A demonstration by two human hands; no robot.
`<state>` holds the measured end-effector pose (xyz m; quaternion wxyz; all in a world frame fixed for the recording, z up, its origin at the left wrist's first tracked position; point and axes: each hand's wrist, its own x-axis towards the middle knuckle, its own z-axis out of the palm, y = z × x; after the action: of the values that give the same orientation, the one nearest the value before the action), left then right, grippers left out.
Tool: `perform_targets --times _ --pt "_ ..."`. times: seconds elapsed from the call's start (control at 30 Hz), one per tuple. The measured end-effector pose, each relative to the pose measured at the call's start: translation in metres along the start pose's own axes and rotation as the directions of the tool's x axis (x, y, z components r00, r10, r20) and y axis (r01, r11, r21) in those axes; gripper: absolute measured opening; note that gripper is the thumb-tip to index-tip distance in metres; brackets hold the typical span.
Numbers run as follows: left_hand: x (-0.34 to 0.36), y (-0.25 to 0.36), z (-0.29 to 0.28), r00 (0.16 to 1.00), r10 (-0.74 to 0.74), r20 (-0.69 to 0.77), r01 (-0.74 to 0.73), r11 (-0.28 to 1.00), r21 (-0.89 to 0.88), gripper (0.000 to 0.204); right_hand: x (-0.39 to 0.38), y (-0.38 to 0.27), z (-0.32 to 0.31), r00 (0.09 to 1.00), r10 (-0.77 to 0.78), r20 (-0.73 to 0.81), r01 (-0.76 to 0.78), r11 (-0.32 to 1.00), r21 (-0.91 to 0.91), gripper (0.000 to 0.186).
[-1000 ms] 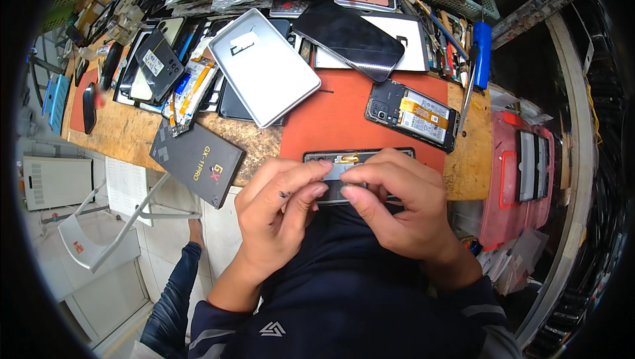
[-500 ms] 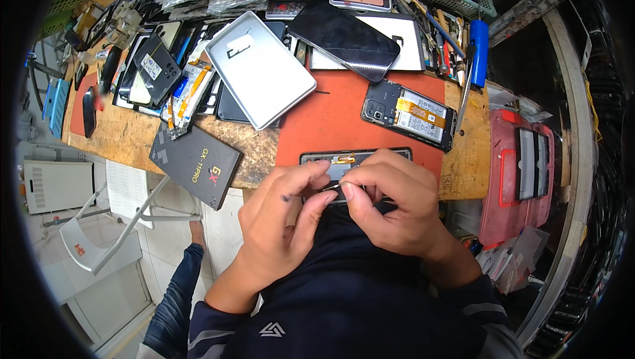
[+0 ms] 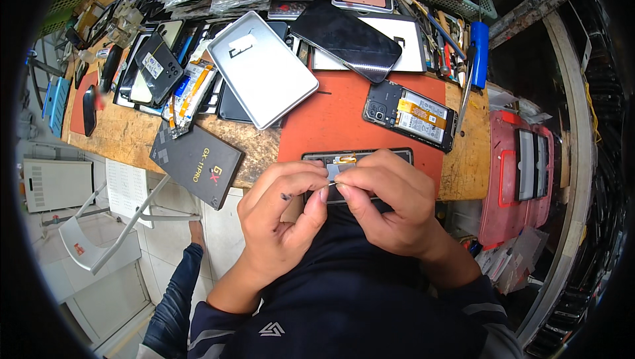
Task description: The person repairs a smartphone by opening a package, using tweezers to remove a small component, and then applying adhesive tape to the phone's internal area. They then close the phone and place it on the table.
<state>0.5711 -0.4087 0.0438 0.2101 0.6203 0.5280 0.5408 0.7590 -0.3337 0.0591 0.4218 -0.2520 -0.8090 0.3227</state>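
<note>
My left hand (image 3: 281, 217) and my right hand (image 3: 391, 207) meet at the bench's near edge, fingertips almost touching. Between them is a small, thin, light-coloured strip (image 3: 333, 184), too small to name. Thumb and forefinger of each hand pinch it. Just beyond and partly under my fingers lies a dark phone frame (image 3: 405, 157), with a grey patch and a gold-coloured flex piece near its upper edge; my hands cover much of it. Farther right, an opened phone (image 3: 410, 116) shows its battery, yellow tape and camera block.
On the orange mat (image 3: 317, 131) and wooden bench are a white tray-like box lid (image 3: 264, 71), a black phone (image 3: 347, 38) and a black box (image 3: 196, 166) overhanging the front edge. Tools and a blue-handled tool (image 3: 479, 51) stand back right. A person's leg (image 3: 175, 299) shows lower left.
My left thumb has straightened upward and its fingertips have come closer to the right ones. The thin strip between the fingertips shows more plainly. The phones and boxes stay put.
</note>
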Motion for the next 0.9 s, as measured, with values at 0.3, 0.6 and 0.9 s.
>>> perform_targets --times 0.3,0.6,0.9 --pt "-0.01 0.007 0.006 0.955 -0.296 -0.032 0.257 0.874 -0.413 0.012 -0.009 -0.007 0.008 0.984 0.124 -0.125 -0.099 0.977 0.191 0.027" --pt "-0.014 0.003 0.01 0.893 -0.446 0.062 0.358 0.619 -0.699 0.012 -0.004 -0.009 0.014 0.985 0.143 -0.095 -0.128 0.981 0.148 0.028" --pt "-0.014 0.003 0.013 0.887 -0.456 0.069 0.352 0.572 -0.741 0.013 -0.006 -0.004 0.018 0.979 0.166 -0.119 -0.141 0.971 0.194 0.028"
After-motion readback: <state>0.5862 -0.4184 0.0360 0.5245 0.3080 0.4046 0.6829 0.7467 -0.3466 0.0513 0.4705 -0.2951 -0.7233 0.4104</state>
